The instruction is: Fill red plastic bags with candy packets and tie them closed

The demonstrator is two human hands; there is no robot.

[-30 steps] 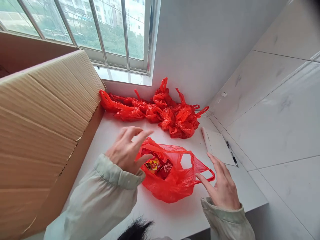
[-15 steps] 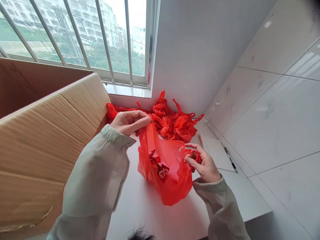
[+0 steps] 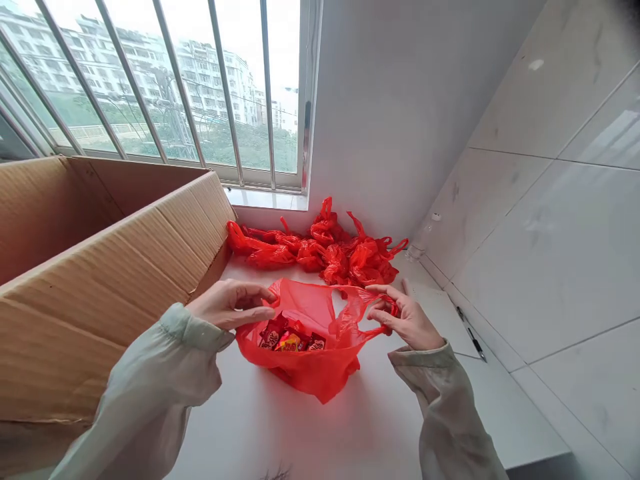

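An open red plastic bag (image 3: 310,373) is held above the white table, its mouth spread wide. Small dark red and yellow wrapped packets (image 3: 290,341) lie inside it. My left hand (image 3: 231,305) pinches the bag's rim on the left, thumb and fingers closed on the film. On the right, my right hand (image 3: 405,316) grips the bunched handle of the same bag between thumb and fingers. Behind this bag, several knotted red bags (image 3: 345,257) lie in a heap against the wall.
A large open cardboard box (image 3: 125,267) stands at the left below a barred window. To the right, a notebook (image 3: 443,313) and a black pen (image 3: 471,335) lie on the white table (image 3: 370,427) beside the tiled wall.
My left hand has moved left and down with the bag's rim, and the mouth is wider. More packets show inside. The view has tilted up slightly.
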